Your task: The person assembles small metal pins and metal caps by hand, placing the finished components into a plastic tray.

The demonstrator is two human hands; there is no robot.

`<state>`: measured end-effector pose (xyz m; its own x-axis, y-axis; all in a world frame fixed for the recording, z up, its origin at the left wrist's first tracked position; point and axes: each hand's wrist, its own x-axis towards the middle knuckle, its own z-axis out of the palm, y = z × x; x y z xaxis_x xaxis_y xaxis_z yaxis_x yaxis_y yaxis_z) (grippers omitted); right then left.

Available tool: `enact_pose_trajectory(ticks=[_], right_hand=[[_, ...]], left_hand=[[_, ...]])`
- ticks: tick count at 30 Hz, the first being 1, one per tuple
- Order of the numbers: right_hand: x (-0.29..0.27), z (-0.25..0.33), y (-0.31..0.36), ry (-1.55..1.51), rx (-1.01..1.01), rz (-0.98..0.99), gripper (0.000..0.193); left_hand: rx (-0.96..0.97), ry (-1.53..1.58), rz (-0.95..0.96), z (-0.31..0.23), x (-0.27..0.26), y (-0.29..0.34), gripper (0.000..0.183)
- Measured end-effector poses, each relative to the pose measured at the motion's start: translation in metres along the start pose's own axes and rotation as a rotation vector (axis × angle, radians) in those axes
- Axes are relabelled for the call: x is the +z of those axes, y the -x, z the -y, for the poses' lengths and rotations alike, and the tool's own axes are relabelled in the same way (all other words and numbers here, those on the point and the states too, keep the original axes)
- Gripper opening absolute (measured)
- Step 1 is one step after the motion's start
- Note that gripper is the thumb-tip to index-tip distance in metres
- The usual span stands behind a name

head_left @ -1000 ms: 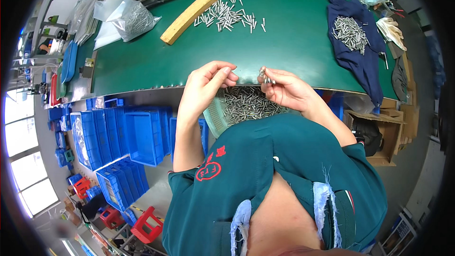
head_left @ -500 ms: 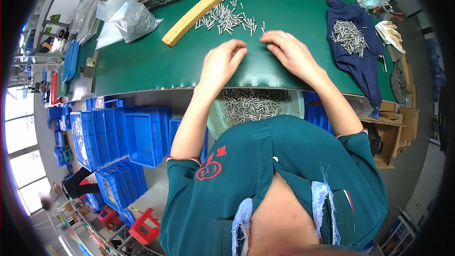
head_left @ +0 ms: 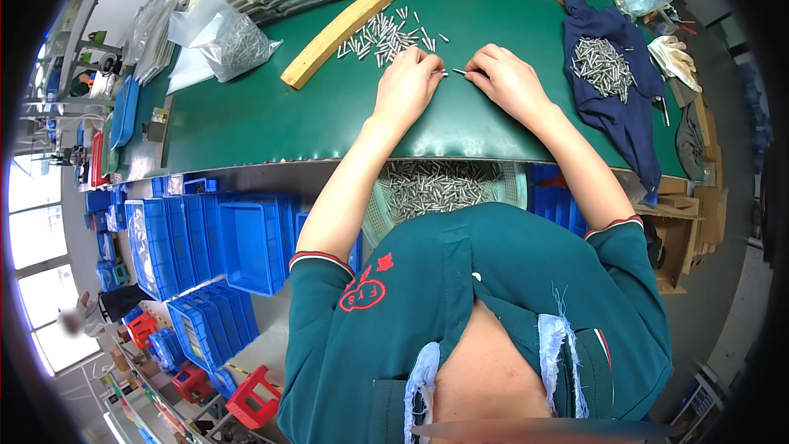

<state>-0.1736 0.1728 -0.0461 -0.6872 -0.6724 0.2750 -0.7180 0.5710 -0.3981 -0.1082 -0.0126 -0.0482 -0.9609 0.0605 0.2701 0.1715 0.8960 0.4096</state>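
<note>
Over the green tabletop (head_left: 329,123), my left hand (head_left: 408,85) pinches a small silver metal pin, whose tip pokes out past the fingers. My right hand (head_left: 507,80) faces it, finger and thumb closed on another metal pin (head_left: 459,71) that points left. A narrow gap separates the two pins. Just beyond my left hand lies a loose pile of similar metal pins (head_left: 382,35). To the right, a heap of metal pins (head_left: 602,68) rests on a dark blue cloth (head_left: 637,136).
Wooden strips (head_left: 362,23) border the pile on the far side. A plastic bag of metal parts (head_left: 238,48) sits at the left. Below the table edge, a pale green basket (head_left: 515,185) holds many pins. Blue bins (head_left: 246,238) stand lower left; white gloves (head_left: 675,62) lie far right.
Both hands, loosely curled and apart before, have come a little nearer each other. Each is now closed on a metal pin. My left hand has moved right and slightly up.
</note>
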Motion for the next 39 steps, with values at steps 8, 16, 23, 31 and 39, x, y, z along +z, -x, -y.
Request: enact_pose_trajectory(ticks=[8,16,23,31,39], right_hand=[[0.007,0.023,0.009,-0.065,-0.032,0.023,0.016],[0.006,0.019,0.009,-0.041,-0.007,0.033,0.018],[0.015,0.029,-0.005,-0.116,-0.065,0.086,0.018],[0.004,0.043,0.005,-0.215,-0.118,0.229,0.025],[0.008,0.047,0.007,-0.152,-0.183,0.203,0.026]], left_hand=[[0.141,0.076,-0.005,0.0,-0.01,0.026,0.019],[-0.031,0.03,-0.029,0.007,-0.017,0.048,0.011],[0.1,0.072,0.021,-0.002,-0.023,0.058,0.011],[0.017,0.045,-0.018,-0.005,-0.019,0.064,0.02],[-0.04,0.074,-0.003,-0.008,-0.023,0.064,0.024]])
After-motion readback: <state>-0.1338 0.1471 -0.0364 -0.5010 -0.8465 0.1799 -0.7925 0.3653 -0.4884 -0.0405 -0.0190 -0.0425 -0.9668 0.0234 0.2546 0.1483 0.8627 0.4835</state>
